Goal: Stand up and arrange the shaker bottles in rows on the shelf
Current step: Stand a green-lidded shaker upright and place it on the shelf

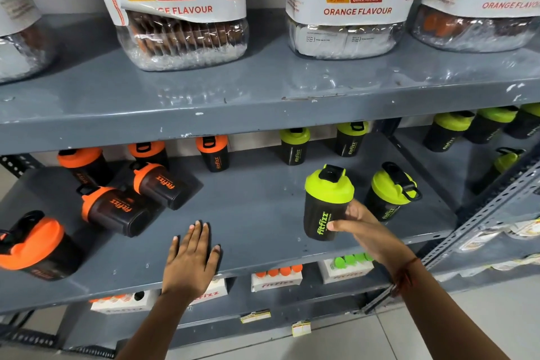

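Note:
My right hand (365,228) grips a black shaker bottle with a green lid (324,204), upright near the front of the grey shelf (248,213). A second green-lidded shaker (388,193) stands just right of it, and two more (295,146) (350,139) stand at the back. My left hand (191,254) lies flat and open on the shelf's front edge. Two orange-lidded shakers (117,210) (163,184) lie on their sides at the left. Upright orange ones stand behind (83,164) (147,152) (213,153), and another (35,245) sits at the front left.
Large lozenge jars (181,9) (347,6) sit on the shelf above. More green-lidded shakers (447,131) stand on the neighbouring shelf unit to the right. Boxes of small tubes (277,276) are on the shelf below. A slotted metal upright (479,213) divides the units.

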### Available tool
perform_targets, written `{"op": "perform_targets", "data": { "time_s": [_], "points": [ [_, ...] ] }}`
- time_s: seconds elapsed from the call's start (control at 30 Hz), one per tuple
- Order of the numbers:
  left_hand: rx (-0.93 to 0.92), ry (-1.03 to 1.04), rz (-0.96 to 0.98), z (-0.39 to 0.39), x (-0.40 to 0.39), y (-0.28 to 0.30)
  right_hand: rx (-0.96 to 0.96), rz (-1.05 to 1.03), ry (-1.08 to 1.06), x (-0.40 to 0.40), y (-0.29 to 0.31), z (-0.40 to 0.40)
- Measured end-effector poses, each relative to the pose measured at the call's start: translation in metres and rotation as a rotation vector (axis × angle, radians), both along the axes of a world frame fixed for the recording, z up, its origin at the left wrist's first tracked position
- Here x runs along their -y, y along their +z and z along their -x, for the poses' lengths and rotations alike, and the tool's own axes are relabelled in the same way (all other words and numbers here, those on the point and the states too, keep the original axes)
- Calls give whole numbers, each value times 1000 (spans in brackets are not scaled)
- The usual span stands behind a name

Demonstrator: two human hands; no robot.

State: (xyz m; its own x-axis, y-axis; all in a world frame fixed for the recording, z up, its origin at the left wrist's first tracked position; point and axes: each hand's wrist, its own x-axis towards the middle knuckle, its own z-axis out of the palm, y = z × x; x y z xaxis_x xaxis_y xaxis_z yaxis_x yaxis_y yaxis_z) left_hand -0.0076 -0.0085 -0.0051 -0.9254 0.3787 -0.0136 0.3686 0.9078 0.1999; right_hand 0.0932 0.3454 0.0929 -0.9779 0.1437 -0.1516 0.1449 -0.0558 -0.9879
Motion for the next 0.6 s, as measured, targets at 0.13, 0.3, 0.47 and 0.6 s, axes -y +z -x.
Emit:
{"op": "perform_targets", "data": {
  "time_s": [0.13,0.3,0.47,0.6],
  "points": [
    [-7,-3,-5,0,0,-1,23,-78,21,-18,-17,15],
    [-11,-5,19,0,-1,0,68,-115,53,-26,-29,24],
    [-24,-1,20,0,0,-2,91,-115,106,-27,-39,32],
    [-34,1,24,1,0,-3,95,-126,148,-30,-42,39]
  ]
}}
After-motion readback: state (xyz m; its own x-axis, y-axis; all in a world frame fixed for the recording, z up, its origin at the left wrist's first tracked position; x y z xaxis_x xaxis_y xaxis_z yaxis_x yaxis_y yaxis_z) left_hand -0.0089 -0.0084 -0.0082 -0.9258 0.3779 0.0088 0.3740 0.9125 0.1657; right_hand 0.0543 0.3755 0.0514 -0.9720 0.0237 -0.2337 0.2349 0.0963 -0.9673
